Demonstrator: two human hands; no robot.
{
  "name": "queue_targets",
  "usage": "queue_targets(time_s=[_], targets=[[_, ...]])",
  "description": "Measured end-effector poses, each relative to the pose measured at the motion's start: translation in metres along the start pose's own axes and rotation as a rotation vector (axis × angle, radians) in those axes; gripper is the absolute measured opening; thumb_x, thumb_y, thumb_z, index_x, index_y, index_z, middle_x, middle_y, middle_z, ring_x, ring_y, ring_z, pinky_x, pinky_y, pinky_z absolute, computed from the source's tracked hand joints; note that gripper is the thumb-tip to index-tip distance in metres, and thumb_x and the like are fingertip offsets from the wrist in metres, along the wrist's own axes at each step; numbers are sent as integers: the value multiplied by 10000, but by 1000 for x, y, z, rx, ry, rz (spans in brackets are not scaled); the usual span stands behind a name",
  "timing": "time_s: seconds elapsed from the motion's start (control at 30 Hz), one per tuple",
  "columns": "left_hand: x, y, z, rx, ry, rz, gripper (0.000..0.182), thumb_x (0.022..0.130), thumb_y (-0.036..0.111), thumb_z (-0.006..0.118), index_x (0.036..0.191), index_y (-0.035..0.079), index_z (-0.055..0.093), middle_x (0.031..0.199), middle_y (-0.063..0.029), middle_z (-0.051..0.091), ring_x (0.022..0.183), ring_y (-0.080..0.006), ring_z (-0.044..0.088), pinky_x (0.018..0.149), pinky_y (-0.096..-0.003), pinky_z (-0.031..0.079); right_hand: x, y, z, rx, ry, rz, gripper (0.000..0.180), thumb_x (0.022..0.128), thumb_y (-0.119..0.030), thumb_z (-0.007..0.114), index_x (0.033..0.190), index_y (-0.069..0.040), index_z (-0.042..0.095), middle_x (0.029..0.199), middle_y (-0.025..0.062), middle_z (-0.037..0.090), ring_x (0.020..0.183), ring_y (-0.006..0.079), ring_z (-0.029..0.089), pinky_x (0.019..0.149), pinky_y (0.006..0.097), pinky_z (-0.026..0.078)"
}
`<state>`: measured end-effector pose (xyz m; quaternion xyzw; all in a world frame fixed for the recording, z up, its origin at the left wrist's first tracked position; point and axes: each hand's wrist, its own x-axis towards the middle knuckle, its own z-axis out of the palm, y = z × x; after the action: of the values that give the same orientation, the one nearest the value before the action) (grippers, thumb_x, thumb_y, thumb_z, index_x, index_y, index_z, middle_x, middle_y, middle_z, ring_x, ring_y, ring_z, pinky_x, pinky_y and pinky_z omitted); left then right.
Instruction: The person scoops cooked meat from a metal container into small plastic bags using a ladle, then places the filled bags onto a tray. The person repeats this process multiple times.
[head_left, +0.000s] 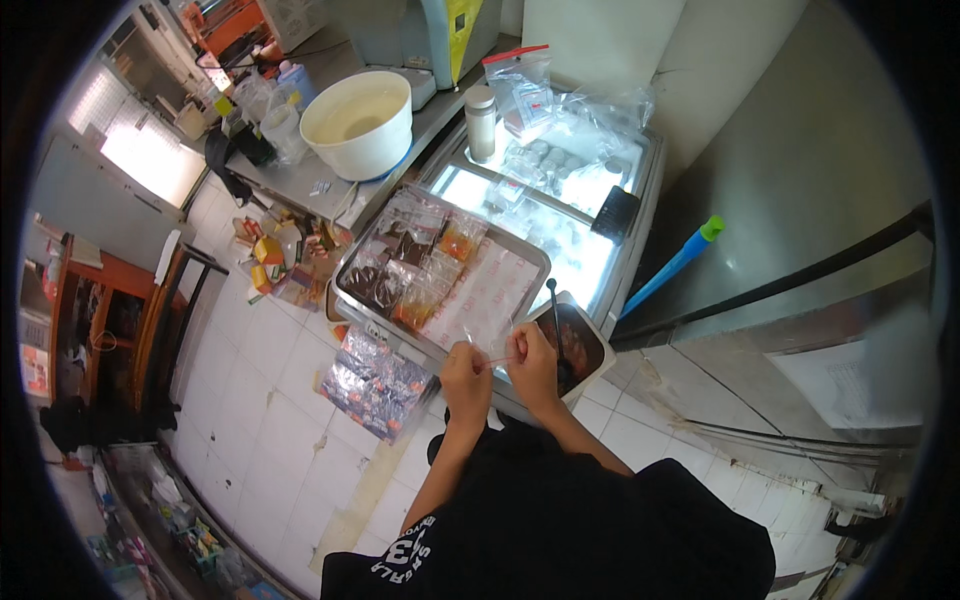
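Between both hands is a small clear plastic bag (491, 346) with a red strip along its edge. My left hand (466, 376) pinches one end of that strip, and my right hand (531, 367) pinches the other. Just beyond them lies a metal tray (541, 262) lined with printed paper (495, 289). Filled clear bags, some dark and some orange (414, 307), cover its left part. Beside my right hand stands a metal container (602, 361) of dark reddish food (574, 341), with a black long-handled spoon (556, 319) standing in it.
Under the tray is a lit glass-topped chest freezer (577, 262) bearing a jar (481, 124), a zip bag (525, 90) and a black object (616, 214). A white tub (360, 127) stands on the steel counter. A patterned package (379, 382) hangs at the near left; a blue pole (667, 266) leans right.
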<state>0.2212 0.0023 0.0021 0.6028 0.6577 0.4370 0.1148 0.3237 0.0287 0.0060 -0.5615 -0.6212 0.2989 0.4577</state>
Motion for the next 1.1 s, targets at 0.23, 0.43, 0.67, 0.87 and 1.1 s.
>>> queue_targets(time_s=[0.23, 0.43, 0.67, 0.87, 1.1], targets=[[-9, 4, -2, 170, -186, 249, 155, 671, 49, 606, 708, 33, 456, 731, -131, 465, 685, -321, 501, 573, -398, 406, -10, 9, -20, -64, -174, -231, 230, 683, 85, 577, 837, -40, 460, 679, 81, 457, 566, 195, 465, 525, 317, 398], [-8, 28, -21, 105, -299, 135, 345, 730, 210, 659, 1010, 91, 496, 1028, -106, 507, 1014, -280, 488, 848, -478, 323, 8, 6, -49, -1, -382, -59, 255, 670, 37, 621, 824, -35, 432, 663, 93, 473, 601, 223, 519, 549, 331, 412], [-22, 14, -6, -99, -534, 121, 559, 794, 257, 640, 1252, 105, 359, 1293, -122, 369, 1186, -263, 377, 980, -492, 203, 34, 42, -71, 239, -587, 167, 275, 683, -80, 711, 852, -5, 507, 648, 87, 546, 596, 125, 562, 531, 270, 445], [-61, -14, 1, -1020, -314, -347, 489, 852, 147, 577, 1257, 108, 307, 1194, -103, 465, 1152, -197, 403, 946, -318, 309, 35, 99, -39, -529, -311, -12, 255, 762, -154, 644, 897, 28, 528, 754, 191, 580, 743, 342, 590, 645, 410, 478], [-104, -46, -23, -1160, -358, -715, 446, 870, 191, 563, 1257, 106, 358, 1260, -128, 452, 1156, -247, 445, 943, -378, 356, 32, 84, -55, -426, -482, -186, 188, 778, -150, 617, 843, -4, 519, 795, 173, 566, 745, 352, 570, 634, 439, 452]])
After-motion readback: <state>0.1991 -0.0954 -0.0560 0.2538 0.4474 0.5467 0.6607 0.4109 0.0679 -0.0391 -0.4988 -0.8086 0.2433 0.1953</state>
